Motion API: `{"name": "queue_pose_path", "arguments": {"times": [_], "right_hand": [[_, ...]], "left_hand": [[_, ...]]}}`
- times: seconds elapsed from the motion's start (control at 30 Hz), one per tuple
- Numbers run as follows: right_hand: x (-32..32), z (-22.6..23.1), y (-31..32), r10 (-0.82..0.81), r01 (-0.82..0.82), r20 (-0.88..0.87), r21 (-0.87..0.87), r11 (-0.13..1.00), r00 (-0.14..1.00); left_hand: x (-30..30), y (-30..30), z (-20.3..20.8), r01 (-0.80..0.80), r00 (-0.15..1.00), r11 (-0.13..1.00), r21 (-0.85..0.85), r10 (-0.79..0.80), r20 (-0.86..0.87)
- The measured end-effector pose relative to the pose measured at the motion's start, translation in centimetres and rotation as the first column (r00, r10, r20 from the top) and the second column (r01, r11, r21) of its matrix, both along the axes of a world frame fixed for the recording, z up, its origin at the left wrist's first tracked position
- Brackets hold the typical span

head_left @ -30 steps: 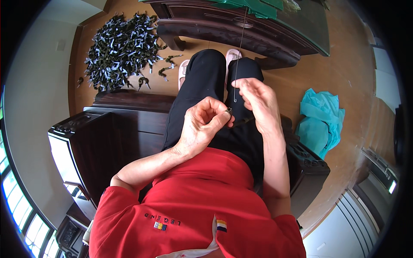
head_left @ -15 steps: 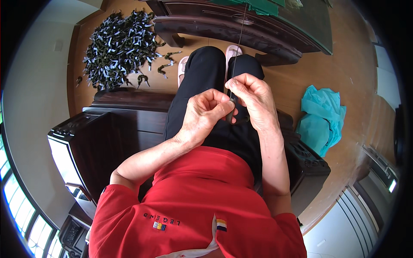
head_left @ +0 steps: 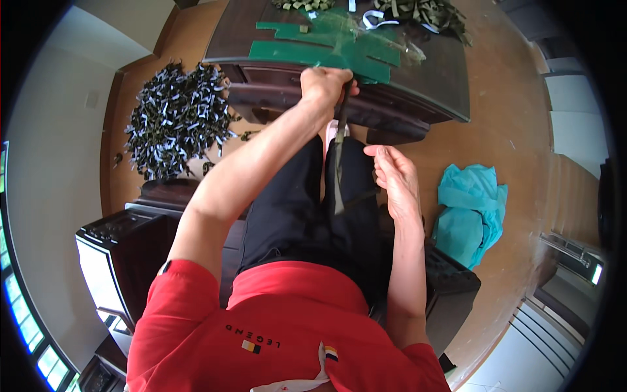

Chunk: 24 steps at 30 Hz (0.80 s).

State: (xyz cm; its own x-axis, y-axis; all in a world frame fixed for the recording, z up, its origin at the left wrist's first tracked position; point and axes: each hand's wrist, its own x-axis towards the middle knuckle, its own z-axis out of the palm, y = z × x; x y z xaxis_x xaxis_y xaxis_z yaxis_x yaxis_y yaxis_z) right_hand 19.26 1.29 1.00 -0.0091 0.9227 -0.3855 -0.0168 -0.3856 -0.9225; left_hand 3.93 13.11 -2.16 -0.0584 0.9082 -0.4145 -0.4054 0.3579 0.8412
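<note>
My left hand [head_left: 326, 85] is stretched out to the front edge of the dark wooden table. Its fingers are closed around an olive-green webbing strap [head_left: 339, 170], which hangs down in front of my knees. Over my right thigh, my right hand [head_left: 396, 179] is apart from the strap, with thumb and fingers drawn together. Whatever it may be pinching is too small or hidden to make out. Flat green strips [head_left: 307, 52] lie on the table just beyond my left hand.
Olive webbing pieces [head_left: 428, 13] and a white strip [head_left: 377, 19] lie on the table [head_left: 444, 85]. At left, a heap of dark straps with white tags [head_left: 179, 124] covers part of the floor. A turquoise bag [head_left: 470, 209] lies crumpled at right, beside the dark chair [head_left: 457, 281].
My hands have come apart from their shared grip on the strap. The left reached forward to the table edge with it; the right dropped slightly lower. The view tilted, showing more tabletop.
</note>
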Motion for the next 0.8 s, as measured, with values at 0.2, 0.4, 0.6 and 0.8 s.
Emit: {"name": "queue_pose_path", "arguments": {"times": [0.2, 0.4, 0.6, 0.8], "right_hand": [[-2.1, 0.3, 2.0, 0.36, -0.359, -0.011, -0.134, 0.924, 0.933], [-2.1, -2.4, 9.4, 0.14, -0.161, -0.223, -0.077, 0.984, 0.965], [-4.6, 1.4, 5.6, 0.202, -0.209, -0.108, -0.056, 0.976, 0.974], [-6.5, 1.4, 0.0, 0.221, -0.282, -0.226, -0.288, 0.915, 0.949]], "left_hand": [[-0.3, 1.1, 1.2, -0.037, 0.999, 0.999, -0.035, 0.037, -0.006], [-4.6, -10.1, 5.5, 0.62, 0.763, 0.766, -0.17, -0.639, -0.096], [-5.4, -7.3, 4.0, 0.499, 0.865, 0.861, -0.098, -0.502, -0.006], [-5.8, -4.3, 2.1, 0.463, 0.885, 0.884, -0.061, -0.458, 0.079]]}}
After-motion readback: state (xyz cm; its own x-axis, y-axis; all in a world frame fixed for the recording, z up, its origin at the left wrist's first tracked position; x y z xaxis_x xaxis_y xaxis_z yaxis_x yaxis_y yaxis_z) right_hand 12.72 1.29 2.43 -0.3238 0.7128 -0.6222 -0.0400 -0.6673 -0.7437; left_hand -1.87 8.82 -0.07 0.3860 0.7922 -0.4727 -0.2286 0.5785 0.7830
